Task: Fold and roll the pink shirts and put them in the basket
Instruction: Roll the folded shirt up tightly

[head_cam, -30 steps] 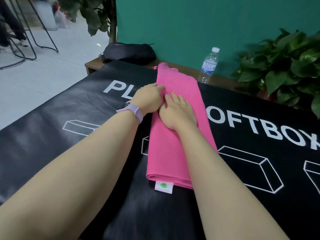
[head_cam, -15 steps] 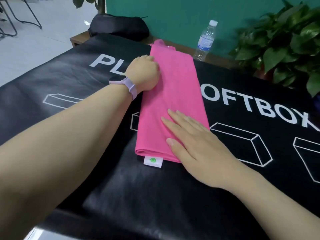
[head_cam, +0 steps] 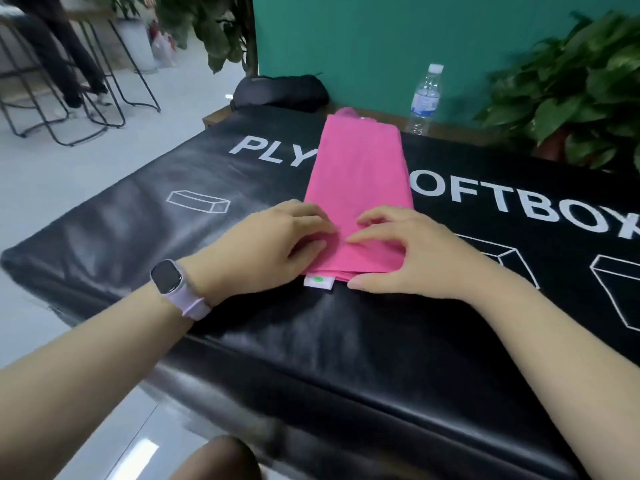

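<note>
A pink shirt (head_cam: pixel 360 168), folded into a long narrow strip, lies on the black printed mat (head_cam: pixel 311 341), running away from me. A white tag with a green mark (head_cam: pixel 319 281) pokes out of its near end. My left hand (head_cam: pixel 266 247), with a watch on the wrist, rests on the near left corner of the strip, fingers bent onto the cloth. My right hand (head_cam: pixel 398 258) rests on the near right corner, fingers curved over the fabric and thumb along the near edge. No basket is in view.
A clear water bottle (head_cam: pixel 424 98) stands behind the shirt's far end. A dark bag (head_cam: pixel 280 93) lies at the back left. Leafy potted plants (head_cam: pixel 571 91) stand at the back right. Metal chair legs (head_cam: pixel 69 98) and a person's legs are far left on the floor.
Both hands have slid down the strip toward me. The left came from the far part, the right from the middle; now both sit at the near end by the tag.
</note>
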